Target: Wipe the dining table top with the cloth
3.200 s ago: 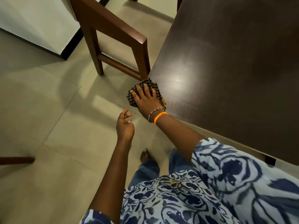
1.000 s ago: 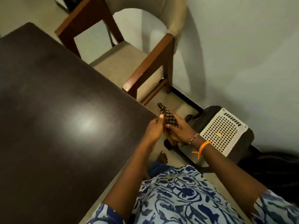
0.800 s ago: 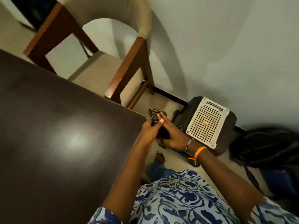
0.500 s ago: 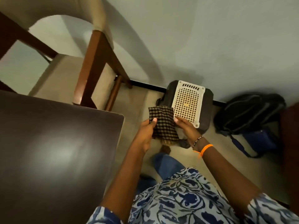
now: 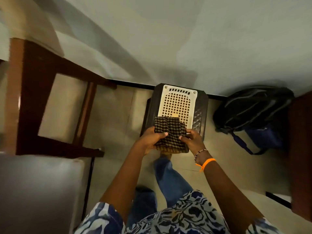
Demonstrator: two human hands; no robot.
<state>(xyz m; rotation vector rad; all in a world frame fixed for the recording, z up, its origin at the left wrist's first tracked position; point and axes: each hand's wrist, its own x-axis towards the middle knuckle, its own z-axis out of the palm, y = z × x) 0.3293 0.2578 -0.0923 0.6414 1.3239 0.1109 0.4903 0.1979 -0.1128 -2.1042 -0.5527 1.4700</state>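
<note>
A brown-and-black checked cloth (image 5: 169,134) hangs spread in the air in front of me, above the floor and away from the table. My left hand (image 5: 151,139) pinches its left edge. My right hand (image 5: 192,140), with a beaded bracelet and an orange band at the wrist, grips its right edge. The dark dining table top (image 5: 37,191) shows only as a blurred corner at the lower left, well to the left of both hands.
A wooden chair (image 5: 50,102) stands at the left beside the table. A dark stool with a white perforated top (image 5: 179,103) sits against the wall just beyond the cloth. A black and blue backpack (image 5: 253,115) lies at the right. Brown furniture (image 5: 302,149) lines the right edge.
I have turned right, away from the table, so it slid to the lower left. The cloth left the table edge, both hands took it, and it went from bunched to spread out.
</note>
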